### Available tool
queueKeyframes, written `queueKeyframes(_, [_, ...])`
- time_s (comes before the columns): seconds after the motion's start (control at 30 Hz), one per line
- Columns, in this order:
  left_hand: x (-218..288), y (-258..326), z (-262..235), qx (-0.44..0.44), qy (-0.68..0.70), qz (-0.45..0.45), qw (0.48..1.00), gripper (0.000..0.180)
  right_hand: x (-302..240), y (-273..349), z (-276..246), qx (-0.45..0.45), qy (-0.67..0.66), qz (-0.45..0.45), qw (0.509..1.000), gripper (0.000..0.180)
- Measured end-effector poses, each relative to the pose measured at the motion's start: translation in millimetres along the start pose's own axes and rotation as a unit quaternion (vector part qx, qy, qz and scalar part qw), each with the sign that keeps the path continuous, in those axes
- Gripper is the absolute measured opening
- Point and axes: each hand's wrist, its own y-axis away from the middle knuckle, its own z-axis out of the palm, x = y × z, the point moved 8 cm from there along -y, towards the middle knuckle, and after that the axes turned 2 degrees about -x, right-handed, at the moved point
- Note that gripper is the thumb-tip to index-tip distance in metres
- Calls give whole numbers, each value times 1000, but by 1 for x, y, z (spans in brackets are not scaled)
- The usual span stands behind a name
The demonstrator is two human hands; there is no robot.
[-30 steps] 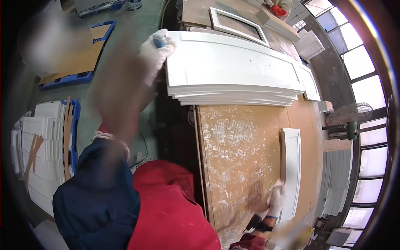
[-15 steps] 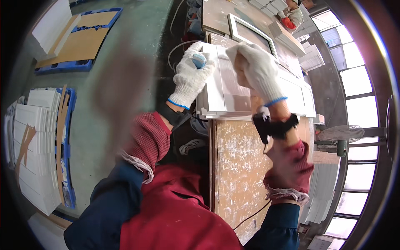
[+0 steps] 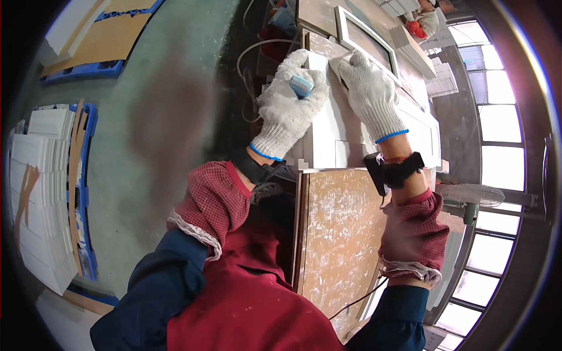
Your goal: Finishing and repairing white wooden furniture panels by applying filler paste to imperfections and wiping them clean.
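Note:
My left hand [image 3: 293, 108], in a white knit glove, closes round a small light-blue block [image 3: 301, 86] at the left edge of a white panel [image 3: 328, 131]. My right hand [image 3: 372, 96], gloved the same way, rests on the panel farther right with its fingers curled. What lies under those fingers, if anything, is hidden. The panel lies on a worn, paint-specked workbench [image 3: 339, 228]. Black straps circle both wrists, and dark red sleeve covers reach up the forearms.
A white frame [image 3: 343, 26] lies beyond the panel, near stacked white boards [image 3: 413, 52]. Another person [image 3: 424, 26] is at the far right. Stacked white panels [image 3: 41, 181] stand on a blue pallet at left. A fan [image 3: 474, 195] stands right; a pale hose [image 3: 243, 55] loops beside the bench.
My left hand has shifted slightly right and nearer, still with the blue block. My right hand has moved a little right and up over the panel. The whole view has shifted slightly.

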Motion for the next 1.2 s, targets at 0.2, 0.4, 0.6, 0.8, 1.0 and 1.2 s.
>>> queueKeyframes(0.2, [3, 1, 0, -3, 34, 36, 999, 43, -10, 7, -9, 5, 2, -15, 1000, 23])
queueKeyframes(0.4, [4, -1, 1, 5, 2, 51, 999, 47, -12, 20, -12, 14, 14, -58, 998, 25])
queueKeyframes(0.6, [4, 0, 2, 2, 19, 13, 1000, 41, 7, 19, -16, -97, -69, 43, 992, 22])
queueKeyframes(0.8, [4, 1, 3, -22, 37, 18, 999, 43, -14, 14, -19, 47, 73, -64, 994, 21])
queueKeyframes(1.0, [6, 1, 0, -21, 58, 6, 998, 45, -16, 28, -23, -36, 32, -74, 996, 23])
queueKeyframes(1.2, [-2, 1, 8, -31, 100, -21, 994, 44, 15, 52, -16, -115, -218, 120, 962, 21])
